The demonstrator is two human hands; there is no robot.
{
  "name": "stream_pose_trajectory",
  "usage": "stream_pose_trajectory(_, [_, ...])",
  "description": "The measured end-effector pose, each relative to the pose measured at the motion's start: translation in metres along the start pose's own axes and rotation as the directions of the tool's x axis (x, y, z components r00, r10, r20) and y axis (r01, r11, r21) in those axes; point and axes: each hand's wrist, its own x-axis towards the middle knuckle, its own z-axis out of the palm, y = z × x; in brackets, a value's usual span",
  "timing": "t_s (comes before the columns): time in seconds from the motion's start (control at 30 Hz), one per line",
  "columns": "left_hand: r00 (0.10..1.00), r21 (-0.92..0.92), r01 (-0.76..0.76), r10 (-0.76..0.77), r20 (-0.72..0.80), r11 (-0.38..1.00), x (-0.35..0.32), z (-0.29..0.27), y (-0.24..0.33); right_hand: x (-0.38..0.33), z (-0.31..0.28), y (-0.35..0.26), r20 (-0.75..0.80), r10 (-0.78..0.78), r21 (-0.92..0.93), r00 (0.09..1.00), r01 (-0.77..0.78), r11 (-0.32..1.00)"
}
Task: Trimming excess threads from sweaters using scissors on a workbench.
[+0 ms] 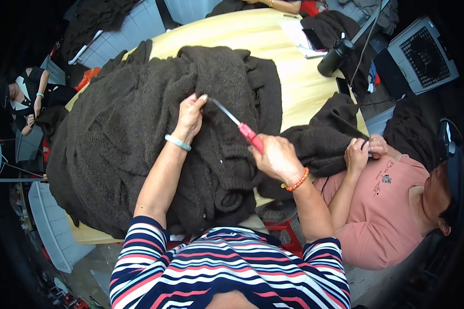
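1. Dark brown knit cloth (pixel 129 123) lies in a thick heap over the near and left part of a pale yellow table (pixel 237 31), right under the person's hands; its folds hide how many pieces there are.
2. The left hand (pixel 191 117) is mostly closed, thumb and forefinger pinched on the cloth near the middle of the heap — whether a thread is caught there too is too small to tell. A pale bangle (pixel 178 142) circles the wrist.
3. The right hand (pixel 278 157) is wrapped around the red handle of a tool (pixel 251 137), its thin metal shaft pointing at the left fingertips. The exact shape of the tip is hard to make out, and the hand covers the handle's rear end. An orange bead bracelet (pixel 296 181) sits on that wrist.
4. On the right, a co-worker in a pink shirt (pixel 379 216) has both hands at more brown cloth (pixel 319 136); the fingers hide what they grip.
5. Beyond, a black bottle (pixel 336 57) stands near some white papers (pixel 296 38). At the top edge another person's arm (pixel 283 5) is cut off — the dark rim swallows much else.
6. The pink shirt carries printed lettering and a small dark motif, partly bent by folds.
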Motion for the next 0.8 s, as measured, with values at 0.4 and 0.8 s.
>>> stream_pose_trajectory(0.4, [0.988,0.725,-0.133,0.032,0.151,0.676,-0.094,0.037,0.007,-0.052,0.018,0.036,-0.098,0.049,0.085,0.994,-0.041,0.996])
stream_pose_trajectory(0.8, [0.944,0.885,-0.319,0.202,0.262,0.339,-0.197,0.020,-0.029,-0.054,0.135,0.010,-0.263,-0.160,0.081,0.952,0.187,0.979])
